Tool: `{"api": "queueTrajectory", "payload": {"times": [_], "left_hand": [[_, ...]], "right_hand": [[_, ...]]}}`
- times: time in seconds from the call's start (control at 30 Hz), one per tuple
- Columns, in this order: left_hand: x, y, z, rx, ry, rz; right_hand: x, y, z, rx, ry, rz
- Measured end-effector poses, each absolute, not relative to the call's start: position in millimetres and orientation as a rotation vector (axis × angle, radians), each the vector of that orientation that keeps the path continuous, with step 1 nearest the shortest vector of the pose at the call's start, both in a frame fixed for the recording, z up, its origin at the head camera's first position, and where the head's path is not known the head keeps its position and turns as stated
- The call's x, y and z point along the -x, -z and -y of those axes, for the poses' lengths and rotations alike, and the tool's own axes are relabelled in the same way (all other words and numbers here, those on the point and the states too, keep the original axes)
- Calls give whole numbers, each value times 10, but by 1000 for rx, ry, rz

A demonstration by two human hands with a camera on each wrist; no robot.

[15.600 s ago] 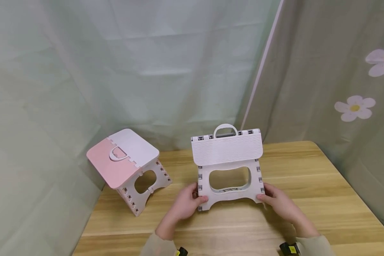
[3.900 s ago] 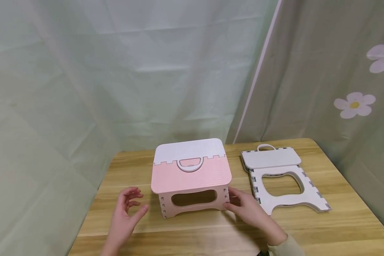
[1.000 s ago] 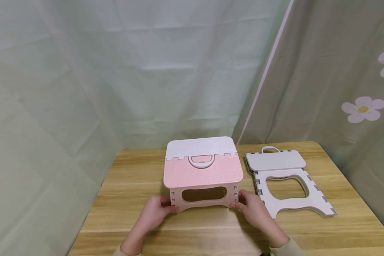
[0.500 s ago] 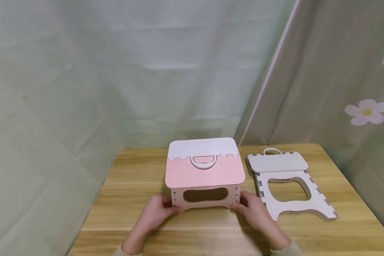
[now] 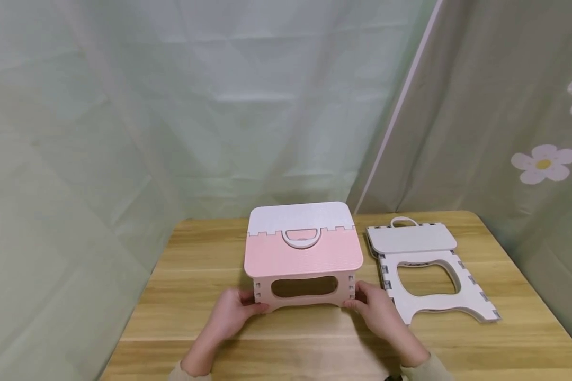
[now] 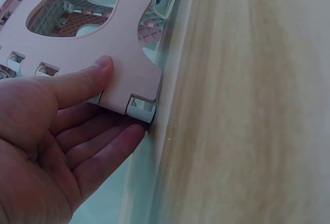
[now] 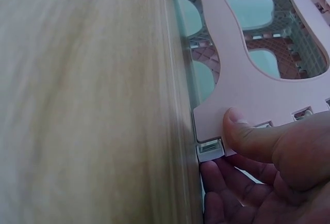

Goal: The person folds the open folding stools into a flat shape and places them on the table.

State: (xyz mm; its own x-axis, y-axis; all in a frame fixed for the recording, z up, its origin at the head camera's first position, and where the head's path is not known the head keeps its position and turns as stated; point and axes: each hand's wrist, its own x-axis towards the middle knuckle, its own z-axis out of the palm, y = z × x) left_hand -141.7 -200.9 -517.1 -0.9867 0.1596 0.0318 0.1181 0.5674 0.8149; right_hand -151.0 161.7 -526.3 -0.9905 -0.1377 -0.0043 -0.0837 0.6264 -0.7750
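Head cam: grips pink/wht stool [image 5: 303, 259] by lower front corners w/ L hand [image 5: 231, 313] & R hand [image 5: 373, 309]; stands upright betw. both.

The stool [image 5: 303, 260] stands unfolded and upright at lower centre of the frame. Its flat, round-cornered top [image 5: 267, 250] is white toward the back and pink toward the front, the halves meeting along a toothed seam. A white handle [image 5: 301, 246] lies flat at the middle. The pale pink front leg [image 5: 310, 301] has a wide opening and an arched lower edge; the left hand [image 5: 230, 316] and right hand [image 5: 375, 311] grip its lower corners.
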Motion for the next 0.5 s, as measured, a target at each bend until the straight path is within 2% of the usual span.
{"api": "queueTrajectory", "payload": {"times": [0.5], "left_hand": [[1445,5158,2033,-278,-1400,-2746]], "right_hand": [[1484,5199,-1619,249,1274,-2807]]}}
